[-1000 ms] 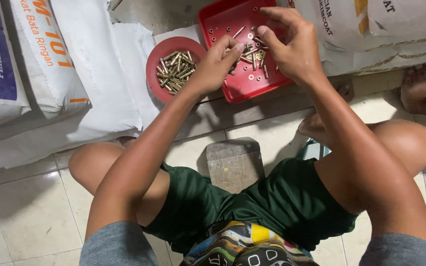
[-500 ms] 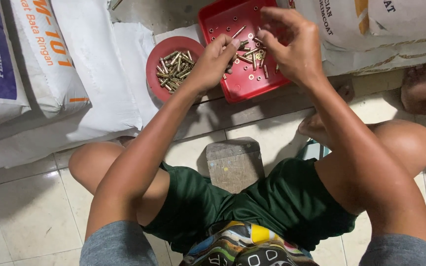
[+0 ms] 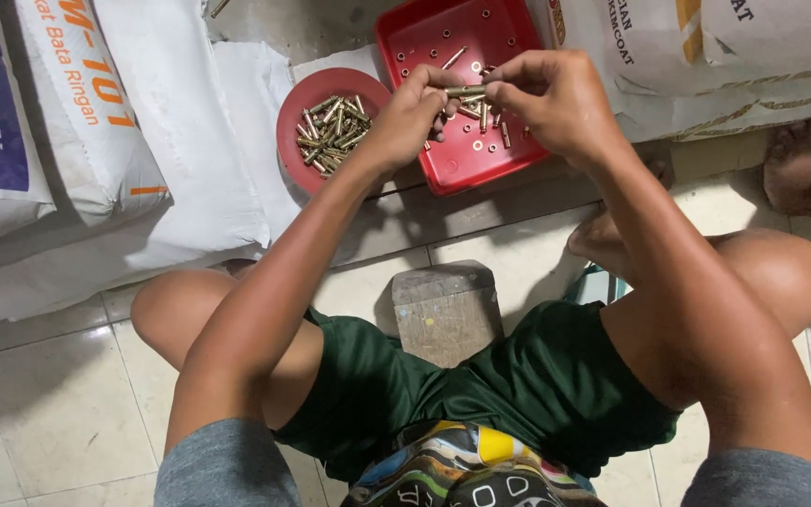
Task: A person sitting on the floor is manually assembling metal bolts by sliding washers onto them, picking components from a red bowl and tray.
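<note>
Left hand [image 3: 412, 115]: fingertips pinched on one end of a brass-coloured bolt [image 3: 465, 91], held level above the red square tray [image 3: 443, 169]. Right hand [image 3: 553, 99]: fingers pressed on the bolt's other end, the two hands nearly touching. Red square tray: on the floor directly under the hands, holding scattered small washers [image 3: 477, 145] and a few bolts. Red round bowl [image 3: 295, 113]: just left of the tray, touching it, heaped with brass-coloured bolts. Wooden block [image 3: 447, 310]: between the person's knees. White printed sacks [image 3: 96, 122]: stacked left and right of the tray.
</note>
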